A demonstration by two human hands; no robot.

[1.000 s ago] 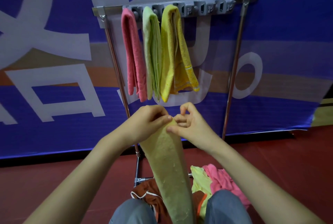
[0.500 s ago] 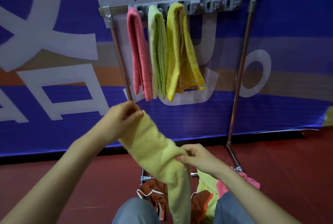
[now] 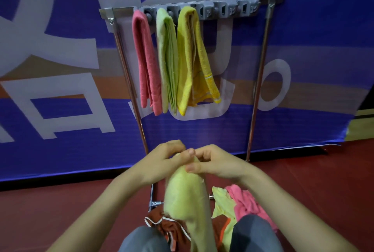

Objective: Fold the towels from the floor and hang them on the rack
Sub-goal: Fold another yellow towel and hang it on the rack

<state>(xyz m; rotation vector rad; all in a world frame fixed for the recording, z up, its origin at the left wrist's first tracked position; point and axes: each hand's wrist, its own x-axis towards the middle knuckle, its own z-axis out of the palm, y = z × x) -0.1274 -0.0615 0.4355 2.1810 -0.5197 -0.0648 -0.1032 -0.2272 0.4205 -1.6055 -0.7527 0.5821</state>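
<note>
A pale green towel (image 3: 188, 197) hangs in front of me, folded lengthwise, its lower end dropping between my knees. My left hand (image 3: 162, 162) and my right hand (image 3: 214, 162) meet at its top edge, and both pinch it there, fingertips almost touching. Behind stands the metal rack (image 3: 261, 65) with a grey hook strip (image 3: 228, 9). A pink towel (image 3: 145, 61), a light green towel (image 3: 168, 59) and a yellow towel (image 3: 192, 59) hang folded side by side on its left half.
On the red floor by my knees lie a brown towel (image 3: 168, 225), a pale yellow-green towel (image 3: 222, 203) and a pink towel (image 3: 247, 201) in a loose pile. A blue banner (image 3: 60, 120) covers the wall behind the rack. The hooks on the strip's right half are bare.
My right hand has come up from the towel's middle to join my left hand at the top edge, doubling the towel. My left hand has dropped slightly and moved right.
</note>
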